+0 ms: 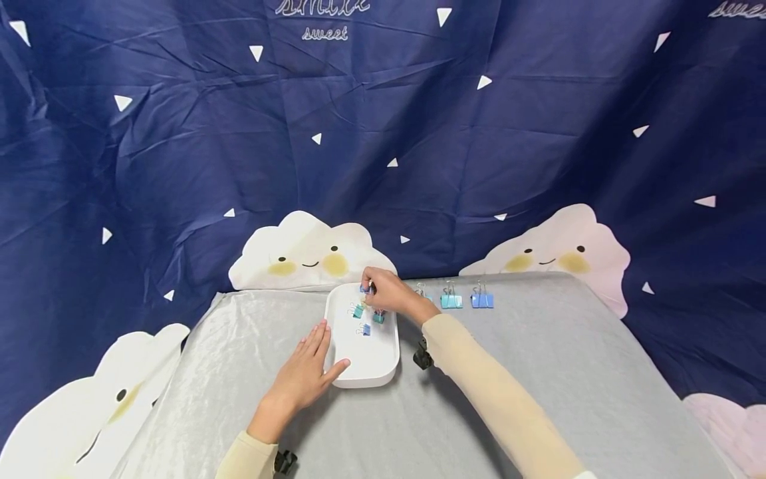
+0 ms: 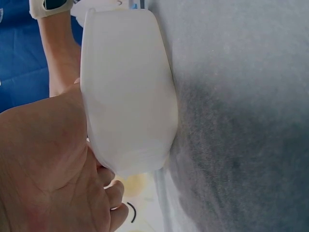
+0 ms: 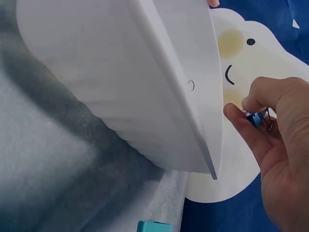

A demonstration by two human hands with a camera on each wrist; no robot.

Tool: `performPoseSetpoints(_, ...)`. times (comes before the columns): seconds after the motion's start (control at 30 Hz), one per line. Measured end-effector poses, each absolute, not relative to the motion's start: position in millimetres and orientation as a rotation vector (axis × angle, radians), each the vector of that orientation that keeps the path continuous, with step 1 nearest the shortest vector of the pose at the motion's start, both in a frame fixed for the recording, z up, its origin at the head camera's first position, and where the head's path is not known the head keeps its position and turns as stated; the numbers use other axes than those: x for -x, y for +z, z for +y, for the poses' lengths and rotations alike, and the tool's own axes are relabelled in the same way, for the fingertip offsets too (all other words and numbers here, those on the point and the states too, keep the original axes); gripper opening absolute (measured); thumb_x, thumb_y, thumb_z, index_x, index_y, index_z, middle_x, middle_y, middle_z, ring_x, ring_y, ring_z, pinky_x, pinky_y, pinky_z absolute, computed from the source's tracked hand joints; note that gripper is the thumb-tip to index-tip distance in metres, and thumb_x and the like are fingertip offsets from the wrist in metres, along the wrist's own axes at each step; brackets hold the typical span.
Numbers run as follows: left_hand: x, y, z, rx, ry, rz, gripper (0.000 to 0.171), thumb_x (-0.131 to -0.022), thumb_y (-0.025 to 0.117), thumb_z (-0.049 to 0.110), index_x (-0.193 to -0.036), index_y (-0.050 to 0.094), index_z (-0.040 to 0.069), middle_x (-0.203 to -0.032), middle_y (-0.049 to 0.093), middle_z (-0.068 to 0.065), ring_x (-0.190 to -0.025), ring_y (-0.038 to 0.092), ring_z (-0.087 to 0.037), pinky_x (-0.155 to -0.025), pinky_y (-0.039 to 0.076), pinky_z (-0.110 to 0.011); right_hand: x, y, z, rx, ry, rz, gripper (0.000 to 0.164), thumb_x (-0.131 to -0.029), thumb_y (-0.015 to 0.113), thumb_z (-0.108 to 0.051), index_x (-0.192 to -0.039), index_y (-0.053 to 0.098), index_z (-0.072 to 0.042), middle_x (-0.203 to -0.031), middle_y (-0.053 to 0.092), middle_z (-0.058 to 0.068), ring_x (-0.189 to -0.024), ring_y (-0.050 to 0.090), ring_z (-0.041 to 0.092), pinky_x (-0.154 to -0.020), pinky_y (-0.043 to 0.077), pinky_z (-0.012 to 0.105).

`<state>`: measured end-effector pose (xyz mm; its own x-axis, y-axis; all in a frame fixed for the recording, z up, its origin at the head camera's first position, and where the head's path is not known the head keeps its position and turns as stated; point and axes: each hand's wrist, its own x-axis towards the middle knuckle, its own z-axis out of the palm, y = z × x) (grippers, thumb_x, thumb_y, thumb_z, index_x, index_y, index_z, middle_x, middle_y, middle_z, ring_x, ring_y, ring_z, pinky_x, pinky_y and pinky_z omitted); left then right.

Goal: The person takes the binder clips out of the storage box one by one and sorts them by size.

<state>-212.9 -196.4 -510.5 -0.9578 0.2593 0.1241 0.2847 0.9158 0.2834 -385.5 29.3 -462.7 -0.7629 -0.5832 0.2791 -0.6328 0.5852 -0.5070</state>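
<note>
The blue binder clip (image 3: 255,119) is largely covered by the thumb and fingers of the right hand (image 3: 287,154), itself cut off by the right wrist view's edge. The left hand (image 2: 48,169) runs out of the left wrist view, where the white tray (image 2: 128,92) hides parts of its fingers and its wall conceals the interior. Right wrist view: wire loop (image 3: 193,86) visible past the rim, remainder hidden; teal clip (image 3: 154,227) cropped below. Head view: pale clip (image 1: 427,296) partly behind the right wrist; both sleeves (image 1: 248,459) and the upper lettering (image 1: 323,7) cropped
</note>
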Motion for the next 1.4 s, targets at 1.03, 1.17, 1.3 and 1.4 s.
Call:
performPoseSetpoints(1.03,213,-509,-195,0.417,-0.471,-3.005,0.09,-0.107,0.054,0.057,-0.163,0.031,-0.008,-0.176,0.024,-0.022,-0.164,0.025,-0.039,-0.133,0.028,-0.058,372,-459,86,-1.052,1.212,-2.472,0.015,-0.092,0.075,0.003,-0.103,0.075,-0.008,-0.119,0.073,0.01,-0.111,0.073,0.028,-0.094,0.066,0.033)
performPoseSetpoints(1.17,212,-508,-194,0.416,-0.477,-3.007,0.09,-0.107,0.054,0.057,-0.163,0.031,-0.008,-0.176,0.024,-0.022,-0.164,0.025,-0.039,-0.133,0.027,-0.058,368,-457,96,-1.027,1.164,-2.484,0.013,-0.093,0.078,0.0,-0.102,0.08,-0.009,-0.121,0.069,0.009,-0.102,0.071,0.025,-0.084,0.064,0.028)
performPoseSetpoints(1.3,212,-508,-195,0.414,-0.479,-3.006,0.089,-0.107,0.054,0.057,-0.163,0.031,-0.008,-0.176,0.024,-0.022,-0.163,0.025,-0.04,-0.133,0.027,-0.058,364,-457,106,-0.938,1.126,-2.518,0.01,-0.094,0.08,-0.005,-0.102,0.082,-0.01,-0.108,0.064,0.005,-0.086,0.062,0.019,-0.074,0.054,0.026)
performPoseSetpoints(1.4,213,-508,-195,0.412,-0.477,-3.011,0.09,-0.107,0.054,0.057,-0.164,0.031,-0.008,-0.176,0.023,-0.022,-0.164,0.024,-0.04,-0.133,0.026,-0.058,360,-458,113,-0.905,1.134,-2.517,0.01,-0.094,0.081,-0.006,-0.103,0.082,-0.009,-0.102,0.068,0.004,-0.087,0.064,0.018,-0.079,0.058,0.03)
